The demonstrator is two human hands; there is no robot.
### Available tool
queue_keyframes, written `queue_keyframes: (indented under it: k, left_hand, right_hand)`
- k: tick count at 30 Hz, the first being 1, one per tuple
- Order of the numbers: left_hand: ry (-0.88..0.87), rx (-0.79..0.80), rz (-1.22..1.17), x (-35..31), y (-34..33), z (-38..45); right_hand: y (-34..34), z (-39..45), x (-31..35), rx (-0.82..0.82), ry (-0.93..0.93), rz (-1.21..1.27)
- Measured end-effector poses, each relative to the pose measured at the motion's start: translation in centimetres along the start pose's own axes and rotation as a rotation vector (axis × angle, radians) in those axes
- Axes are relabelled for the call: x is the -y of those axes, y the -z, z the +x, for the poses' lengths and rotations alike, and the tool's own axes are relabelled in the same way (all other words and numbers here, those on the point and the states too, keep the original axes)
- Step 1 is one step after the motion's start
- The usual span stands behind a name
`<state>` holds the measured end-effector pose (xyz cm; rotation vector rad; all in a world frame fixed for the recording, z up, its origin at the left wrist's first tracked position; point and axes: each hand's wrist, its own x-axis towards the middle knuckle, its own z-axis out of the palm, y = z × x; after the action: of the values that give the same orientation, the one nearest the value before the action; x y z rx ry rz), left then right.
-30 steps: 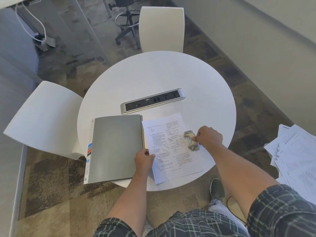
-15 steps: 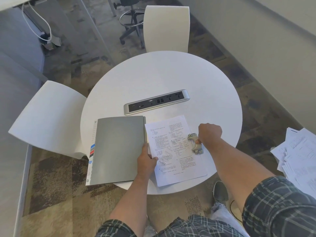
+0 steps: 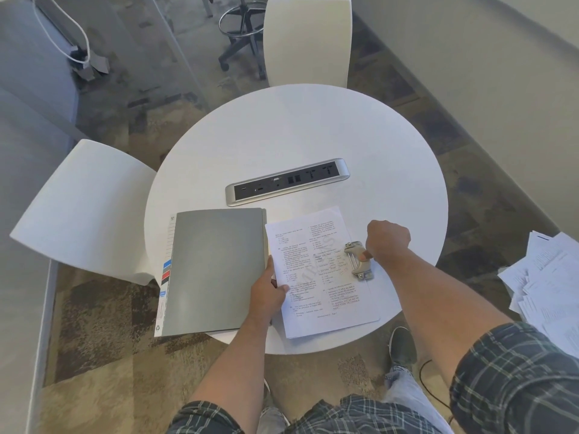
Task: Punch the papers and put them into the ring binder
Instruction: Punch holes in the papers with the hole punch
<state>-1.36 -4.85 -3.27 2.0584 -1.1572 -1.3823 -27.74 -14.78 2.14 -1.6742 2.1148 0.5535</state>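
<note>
A printed sheet of paper (image 3: 316,270) lies on the near side of the round white table (image 3: 294,130). A small metal hole punch (image 3: 358,260) sits on the sheet's right edge. My right hand (image 3: 387,241) is closed over the punch from the right, thumb on its lever. My left hand (image 3: 268,291) pinches the sheet's left edge, right beside the closed grey ring binder (image 3: 213,270). The binder lies flat to the left of the sheet, its near corner overhanging the table edge.
A silver power and socket strip (image 3: 286,181) is set into the table behind the sheet. White chairs stand at the left (image 3: 84,211) and at the far side (image 3: 307,39). A loose heap of printed papers (image 3: 545,283) lies at the right, off the table.
The view has shifted slightly. My right hand stays on the punch at the sheet's right edge, and my left hand has slid a little along the sheet's left edge.
</note>
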Motion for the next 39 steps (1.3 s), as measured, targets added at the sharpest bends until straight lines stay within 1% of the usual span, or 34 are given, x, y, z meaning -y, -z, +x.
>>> queue_keyframes:
  k: [6,15,21,26,29,34,39]
  left_hand:
    - [0.000,0.020,0.003,0.0,-0.1,0.1]
    - [0.015,0.004,0.029,-0.1,-0.1,0.1]
    - [0.021,0.002,0.035,-0.2,-0.2,0.1]
    - [0.002,0.005,0.051,-0.3,-0.1,0.1]
    - [0.001,-0.001,0.049,-0.2,-0.1,0.1]
    - [0.015,-0.001,0.050,-0.1,-0.2,0.2]
    - [-0.011,0.007,0.072,-0.3,-0.2,-0.2]
  right_hand:
    - [-0.6,0.5,-0.3,0.014,-0.039,0.038]
    - [-2.6,1.3,-2.6,0.073,-0.077,0.224]
    - [-2.3,2.1,-2.5,0.137,-0.083,0.185]
    - [-2.5,2.8,-2.8,0.151,-0.102,0.188]
    - [-2.4,2.6,-2.8,0.133,-0.089,0.174]
    - [-2.4,1.4,-2.6,0.043,-0.047,0.158]
    - [-3.1,0.1,-3.0,0.001,-0.062,0.267]
